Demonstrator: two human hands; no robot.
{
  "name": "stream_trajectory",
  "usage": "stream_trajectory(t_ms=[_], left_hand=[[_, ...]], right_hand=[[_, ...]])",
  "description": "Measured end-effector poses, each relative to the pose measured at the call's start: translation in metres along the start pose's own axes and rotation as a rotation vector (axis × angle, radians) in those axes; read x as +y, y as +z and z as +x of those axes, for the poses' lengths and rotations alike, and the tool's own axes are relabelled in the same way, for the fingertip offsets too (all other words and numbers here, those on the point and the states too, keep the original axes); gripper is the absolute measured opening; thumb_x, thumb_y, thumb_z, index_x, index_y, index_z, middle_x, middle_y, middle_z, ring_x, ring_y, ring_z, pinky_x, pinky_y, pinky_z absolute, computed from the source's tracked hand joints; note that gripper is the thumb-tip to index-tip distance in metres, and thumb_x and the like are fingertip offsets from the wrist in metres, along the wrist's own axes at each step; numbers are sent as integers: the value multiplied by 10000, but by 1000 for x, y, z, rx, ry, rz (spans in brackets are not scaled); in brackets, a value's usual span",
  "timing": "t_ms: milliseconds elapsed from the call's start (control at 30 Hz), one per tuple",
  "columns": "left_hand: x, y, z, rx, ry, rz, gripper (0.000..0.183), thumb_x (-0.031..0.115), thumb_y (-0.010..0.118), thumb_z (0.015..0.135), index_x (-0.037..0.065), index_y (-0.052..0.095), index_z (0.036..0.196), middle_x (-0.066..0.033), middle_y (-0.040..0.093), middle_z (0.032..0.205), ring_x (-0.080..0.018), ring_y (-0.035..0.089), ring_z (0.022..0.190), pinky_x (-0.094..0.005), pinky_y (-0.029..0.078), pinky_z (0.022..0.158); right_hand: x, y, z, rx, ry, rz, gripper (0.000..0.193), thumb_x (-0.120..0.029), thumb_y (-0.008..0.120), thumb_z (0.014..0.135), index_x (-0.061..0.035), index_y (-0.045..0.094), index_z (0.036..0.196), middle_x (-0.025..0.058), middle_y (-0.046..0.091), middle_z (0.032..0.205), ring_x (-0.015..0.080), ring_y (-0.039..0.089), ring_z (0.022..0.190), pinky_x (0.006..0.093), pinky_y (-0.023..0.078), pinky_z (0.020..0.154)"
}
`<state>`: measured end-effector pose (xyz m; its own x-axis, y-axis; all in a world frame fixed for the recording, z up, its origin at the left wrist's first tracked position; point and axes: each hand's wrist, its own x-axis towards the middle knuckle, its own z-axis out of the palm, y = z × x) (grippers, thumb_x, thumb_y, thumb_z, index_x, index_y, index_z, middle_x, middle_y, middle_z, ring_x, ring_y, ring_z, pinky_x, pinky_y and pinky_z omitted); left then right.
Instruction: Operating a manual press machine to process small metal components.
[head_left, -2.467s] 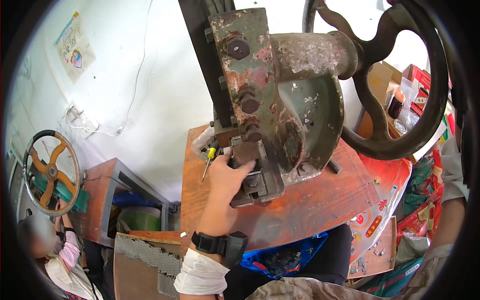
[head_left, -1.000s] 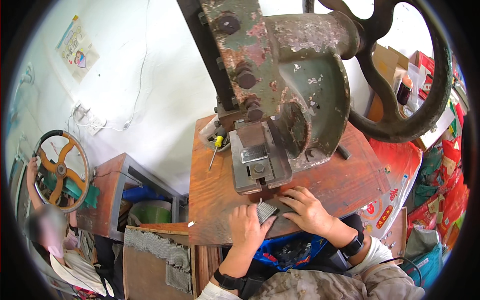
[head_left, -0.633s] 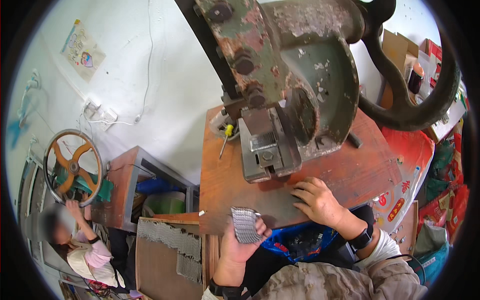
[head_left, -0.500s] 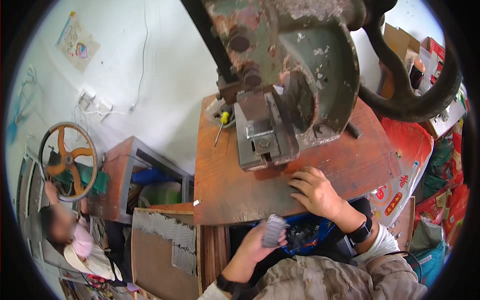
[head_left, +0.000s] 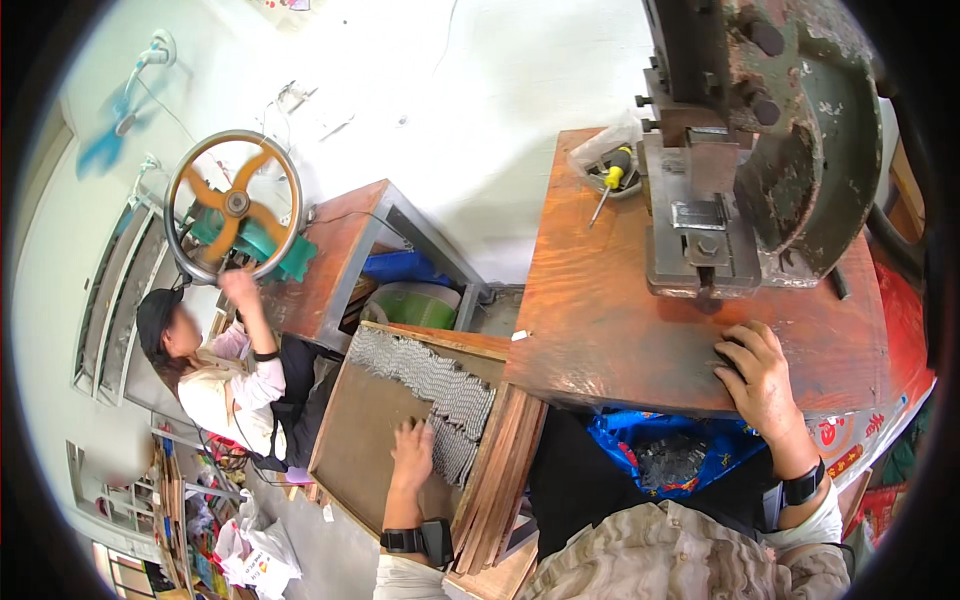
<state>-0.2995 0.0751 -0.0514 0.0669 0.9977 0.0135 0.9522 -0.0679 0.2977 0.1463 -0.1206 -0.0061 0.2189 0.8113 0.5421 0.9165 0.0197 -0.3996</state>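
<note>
My left hand [head_left: 412, 455] reaches into a shallow wooden tray [head_left: 365, 425] at my left. Its fingers point away from me, slightly apart, at the edge of the rows of small grey metal pieces [head_left: 425, 375]; I make out nothing held in it. My right hand [head_left: 760, 378] rests on the front of the reddish wooden table [head_left: 610, 330], fingers loosely bent and apart, holding nothing. Beyond it stands a worn green press [head_left: 835, 140], with a steel die block [head_left: 705, 245] at its base. A flat grey metal piece [head_left: 698, 214] lies on that block.
A yellow-and-black screwdriver [head_left: 612, 182] leans out of a plastic-lined bowl [head_left: 590, 155]. A blue bag [head_left: 610, 432] of metal pieces lies at my lap. Stacked wooden trays [head_left: 510, 470] stand beside it. At far left, a person [head_left: 235, 385] works at a handwheel [head_left: 236, 204].
My view has swung left. The left hand has gone from the table's front edge, where it held a stack of grey metal pieces, into the tray. My right hand stays on the table.
</note>
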Motion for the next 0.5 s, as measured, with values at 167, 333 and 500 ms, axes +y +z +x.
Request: stream_trajectory(t_ms=[167, 333, 500], left_hand=[[-15, -20, 1, -271, -36, -349, 475, 253, 694, 832, -23, 574, 1199, -190, 638, 1111, -273, 612, 1037, -405, 485, 882], [-15, -27, 19, -354, -2, -467, 484, 72, 807, 675, -49, 623, 1106, -135, 674, 993, -203, 631, 901, -299, 509, 789], [-20, -23, 21, -347, -63, -491, 485, 60, 839, 627, -57, 641, 1054, -124, 671, 955, -167, 620, 843, -288, 509, 761]], right_hand=[[-3, 1, 1, 2, 9, -13, 305, -33, 708, 647, 19, 637, 939, 159, 589, 1048, 369, 523, 1034, 443, 436, 897], [-6, 1, 3, 4, 22, -6, 288, -28, 701, 655, 24, 636, 931, 162, 588, 1046, 366, 523, 1036, 432, 440, 894], [-6, 2, 3, -10, 22, -25, 279, -25, 698, 667, 27, 637, 935, 165, 588, 1047, 370, 524, 1038, 431, 444, 891]])
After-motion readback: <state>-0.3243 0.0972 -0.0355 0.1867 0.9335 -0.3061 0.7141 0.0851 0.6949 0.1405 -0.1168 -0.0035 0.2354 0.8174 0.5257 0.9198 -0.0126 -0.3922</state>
